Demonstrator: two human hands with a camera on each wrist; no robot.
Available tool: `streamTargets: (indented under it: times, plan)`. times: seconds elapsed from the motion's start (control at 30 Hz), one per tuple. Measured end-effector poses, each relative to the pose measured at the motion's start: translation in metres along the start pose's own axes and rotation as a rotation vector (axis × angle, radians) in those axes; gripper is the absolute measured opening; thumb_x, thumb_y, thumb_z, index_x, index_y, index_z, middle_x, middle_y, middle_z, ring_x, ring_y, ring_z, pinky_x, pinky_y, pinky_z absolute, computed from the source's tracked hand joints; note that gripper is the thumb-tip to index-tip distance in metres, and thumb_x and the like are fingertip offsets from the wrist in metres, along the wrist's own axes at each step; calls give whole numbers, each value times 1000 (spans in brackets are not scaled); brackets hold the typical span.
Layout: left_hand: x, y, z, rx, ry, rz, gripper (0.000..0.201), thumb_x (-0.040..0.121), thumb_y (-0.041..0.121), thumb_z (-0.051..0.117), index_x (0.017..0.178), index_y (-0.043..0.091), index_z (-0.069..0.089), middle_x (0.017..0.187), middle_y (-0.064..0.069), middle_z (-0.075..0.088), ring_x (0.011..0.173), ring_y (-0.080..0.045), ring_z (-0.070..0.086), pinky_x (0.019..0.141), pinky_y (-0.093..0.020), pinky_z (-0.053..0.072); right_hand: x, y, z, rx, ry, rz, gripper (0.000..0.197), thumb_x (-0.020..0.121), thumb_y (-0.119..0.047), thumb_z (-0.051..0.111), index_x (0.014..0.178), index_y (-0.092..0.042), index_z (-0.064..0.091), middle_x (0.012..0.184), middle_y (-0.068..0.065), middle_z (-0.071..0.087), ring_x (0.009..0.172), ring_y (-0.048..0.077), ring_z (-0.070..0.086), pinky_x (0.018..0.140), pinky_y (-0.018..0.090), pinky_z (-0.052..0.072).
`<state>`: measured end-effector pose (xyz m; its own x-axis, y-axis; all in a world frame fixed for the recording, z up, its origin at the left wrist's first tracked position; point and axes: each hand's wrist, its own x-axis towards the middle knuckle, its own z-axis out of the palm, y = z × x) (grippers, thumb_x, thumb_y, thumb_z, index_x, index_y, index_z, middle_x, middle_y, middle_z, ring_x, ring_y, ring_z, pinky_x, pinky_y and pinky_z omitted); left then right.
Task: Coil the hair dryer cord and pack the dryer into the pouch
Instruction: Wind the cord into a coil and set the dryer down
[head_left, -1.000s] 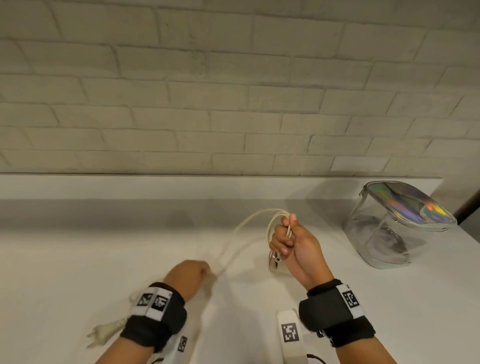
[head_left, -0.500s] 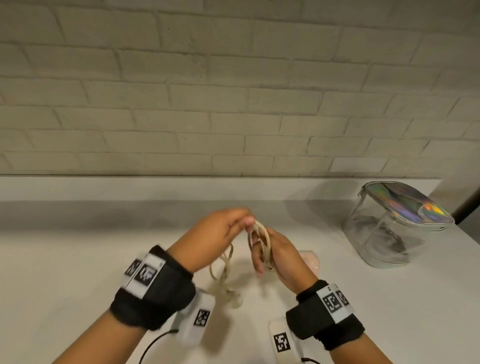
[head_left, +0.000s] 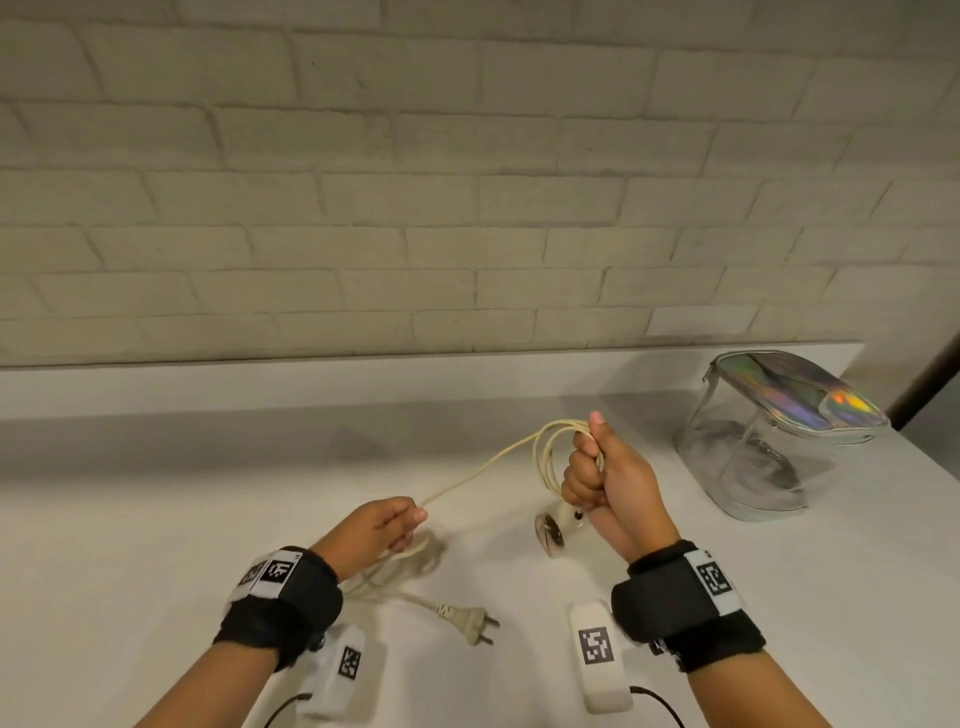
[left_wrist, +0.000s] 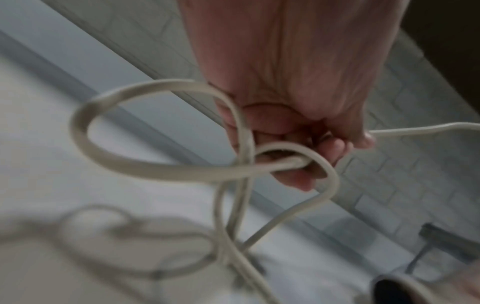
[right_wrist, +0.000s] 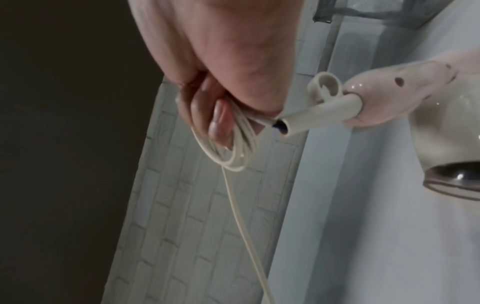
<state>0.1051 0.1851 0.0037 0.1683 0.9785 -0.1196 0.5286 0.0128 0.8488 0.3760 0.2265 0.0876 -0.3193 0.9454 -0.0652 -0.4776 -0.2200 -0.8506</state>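
My right hand (head_left: 592, 470) is raised above the counter and grips a few loops of the cream cord (head_left: 478, 470), with the pale pink hair dryer (head_left: 558, 525) hanging just below it. In the right wrist view the fingers (right_wrist: 218, 119) curl round the loops beside the dryer (right_wrist: 405, 96). My left hand (head_left: 395, 525) sits lower and to the left and pinches the cord stretched between the hands. Slack cord (left_wrist: 161, 164) loops under the left hand (left_wrist: 298, 133). The plug (head_left: 467, 621) lies on the counter near my left wrist. The clear pouch (head_left: 769, 441) with its shiny flap stands at the right.
The white counter (head_left: 156, 519) runs along a pale brick wall (head_left: 415, 182), with a low ledge at the back. The counter's right edge falls away just beyond the pouch. Black wristbands with white camera boxes sit on both wrists.
My left hand has come away from the right hand, down and to the left, drawing a length of cord taut. The right hand has closed round the loops and risen slightly.
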Motion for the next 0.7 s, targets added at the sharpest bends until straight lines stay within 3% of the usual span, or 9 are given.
streamTargets:
  times: [0.13, 0.2, 0.3, 0.37, 0.4, 0.47, 0.5, 0.6, 0.7]
  plan:
    - [-17, -36, -11, 229, 27, -93, 34, 92, 37, 46, 59, 28, 45, 59, 4, 46, 59, -13, 44, 64, -28, 35, 9, 1, 0, 104, 19, -45, 45, 98, -40, 25, 61, -17, 39, 34, -11, 25, 28, 4, 18, 37, 22, 15]
    - [-26, -51, -16, 467, 68, -113, 37, 91, 47, 39, 59, 30, 41, 56, 5, 46, 61, -16, 46, 65, -27, 32, 10, 5, 1, 118, 9, -49, 46, 98, -40, 24, 61, -18, 41, 35, -11, 26, 29, 3, 19, 37, 21, 16]
    - [-34, -45, -21, 850, 92, -35, 29, 94, 45, 26, 71, 33, 39, 60, 6, 46, 70, -21, 48, 71, -30, 22, 10, 14, 9, 114, -22, -41, 45, 98, -39, 21, 65, -17, 43, 37, -11, 27, 30, 4, 20, 40, 23, 16]
    - [-37, -24, -21, 1002, 112, 36, 20, 95, 34, 29, 85, 36, 47, 63, 8, 53, 68, -20, 51, 66, -28, 19, 11, 16, 15, 124, -23, -68, 42, 98, -36, 22, 69, -16, 44, 40, -8, 30, 33, 7, 24, 43, 23, 19]
    - [-41, -13, -18, 1116, 143, 162, 22, 91, 32, 33, 93, 40, 53, 57, 9, 54, 60, -16, 54, 60, -23, 19, 13, 15, 16, 130, -20, -87, 39, 98, -34, 23, 71, -16, 44, 43, -6, 34, 36, 9, 26, 43, 22, 22]
    - [-56, 17, -12, 1129, 78, 232, 31, 81, 38, 38, 104, 48, 56, 39, 9, 45, 42, -3, 46, 50, -13, 11, 16, 13, 16, 113, -11, -117, 35, 98, -31, 23, 75, -16, 44, 48, -2, 42, 42, 12, 33, 46, 21, 31]
    - [-64, 29, -5, 1092, 36, 300, 33, 80, 39, 40, 107, 48, 56, 37, 8, 45, 40, -3, 42, 52, -12, 13, 17, 12, 16, 90, 1, -125, 34, 99, -31, 23, 77, -16, 44, 51, -1, 47, 45, 13, 36, 48, 21, 34]
    - [-82, 61, 7, 1024, -39, 570, 24, 90, 44, 41, 107, 45, 58, 43, 8, 53, 44, -7, 41, 61, -15, 32, 18, 15, 18, -4, 48, -121, 30, 99, -29, 23, 82, -15, 42, 57, 2, 56, 51, 15, 46, 53, 23, 40]
    - [-80, 90, 3, 958, 13, 686, 26, 94, 47, 37, 102, 38, 60, 50, 9, 58, 51, -6, 44, 69, -18, 28, 15, 23, 27, -195, -7, -137, 28, 100, -25, 22, 82, -13, 41, 56, 2, 59, 52, 17, 54, 56, 23, 45]
